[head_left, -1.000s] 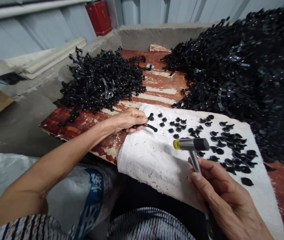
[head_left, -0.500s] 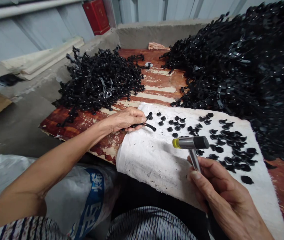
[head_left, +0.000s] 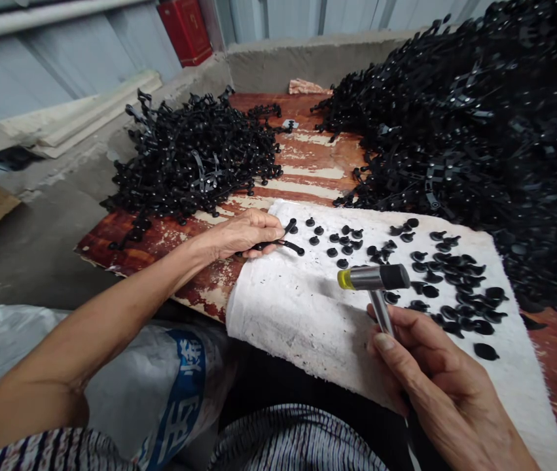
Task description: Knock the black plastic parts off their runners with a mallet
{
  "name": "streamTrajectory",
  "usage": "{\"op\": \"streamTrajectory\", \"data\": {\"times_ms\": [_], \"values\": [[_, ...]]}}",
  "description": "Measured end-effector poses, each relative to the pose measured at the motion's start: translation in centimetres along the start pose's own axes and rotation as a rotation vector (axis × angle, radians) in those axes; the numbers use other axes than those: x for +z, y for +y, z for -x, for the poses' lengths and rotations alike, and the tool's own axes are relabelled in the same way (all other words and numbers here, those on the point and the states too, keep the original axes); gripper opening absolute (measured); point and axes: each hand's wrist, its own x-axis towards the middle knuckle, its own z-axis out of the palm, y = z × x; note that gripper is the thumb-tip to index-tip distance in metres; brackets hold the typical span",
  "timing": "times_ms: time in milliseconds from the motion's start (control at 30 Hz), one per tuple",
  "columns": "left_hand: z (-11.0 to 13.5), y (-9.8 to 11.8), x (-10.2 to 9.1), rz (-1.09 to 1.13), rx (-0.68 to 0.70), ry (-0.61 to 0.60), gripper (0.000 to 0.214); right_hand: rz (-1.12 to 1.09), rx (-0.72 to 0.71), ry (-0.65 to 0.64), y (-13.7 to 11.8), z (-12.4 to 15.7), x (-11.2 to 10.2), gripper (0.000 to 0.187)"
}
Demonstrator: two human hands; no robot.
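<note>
There were two hands (head_left: pixel 245 235) (head_left: pixel 448 386), one hammer (head_left: pixel 374 277) and two black piles (head_left: pixel 194 157) (head_left: pixel 479 144).
One white cloth (head_left: pixel 288 307) and one red box (head_left: pixel 184 31) were there, plus dozens of little black pieces (head_left: pixel 485 351) on the cloth, too crowded to count.

Left hand (head_left: pixel 246 234) clenched, arm (head_left: pixel 116 320) outstretched — right hand (head_left: pixel 440 379) curled.

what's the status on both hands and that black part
Right hand: gripping hammer, head above white cloth.
Left hand: holding slim black part at cloth's edge.
Small black pieces strewn near hammer.
</note>
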Motion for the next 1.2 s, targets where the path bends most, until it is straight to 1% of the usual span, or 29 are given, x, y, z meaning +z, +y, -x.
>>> {"op": "streamTrajectory", "data": {"times_ms": [200, 400, 500, 633, 733, 833, 900, 967, 1067, 1133, 1200], "values": [[0.1, 0.3, 0.1, -0.007, -0.002, -0.013, 0.031, 0.009, -0.028, 0.024, 0.0, -0.2, 0.2, 0.032], [0.2, 0.5, 0.2, -0.049, -0.01, 0.002, 0.033, 0.052, -0.082, -0.052, 0.0, -0.2, -0.2, 0.033], [0.1, 0.7, 0.3, -0.072, -0.021, 0.003, 0.034, 0.076, -0.109, -0.033, -0.2, -0.1, -0.3, 0.032], [0.0, 0.8, 0.1, -0.124, -0.032, -0.011, 0.036, 0.086, -0.107, -0.012, -0.4, -0.2, 0.0, 0.031], [-0.3, 0.7, -0.3, -0.183, -0.044, -0.013, 0.037, 0.104, -0.138, -0.007, -0.9, -0.2, 0.2, 0.03], [-0.6, 0.7, -0.5, -0.232, -0.052, -0.021, 0.038, 0.184, -0.182, -0.015, -1.9, -0.2, 0.0, 0.027], [-0.7, 0.9, -0.5, -0.248, -0.066, -0.018, 0.039, 0.267, -0.245, 0.008, -2.6, -0.5, -0.3, 0.025], [-0.6, 1.0, -0.4, -0.252, -0.08, -0.013, 0.04, 0.365, -0.352, 0.027, -3.2, -1.2, -0.7, 0.024], [-0.4, 1.1, -0.2, -0.236, -0.075, -0.025, 0.041, 0.556, -0.57, 0.008, -4.2, -3.2, -1.0, 0.018], [-0.4, 1.1, -0.2, -0.225, -0.07, -0.031, 0.039, 0.682, -0.711, -0.009, -5.1, -4.8, -0.8, 0.013], [-0.5, 1.0, -0.3, -0.221, -0.073, -0.023, 0.037, 0.761, -0.827, -0.019, -6.2, -6.1, -0.2, 0.016]]}}
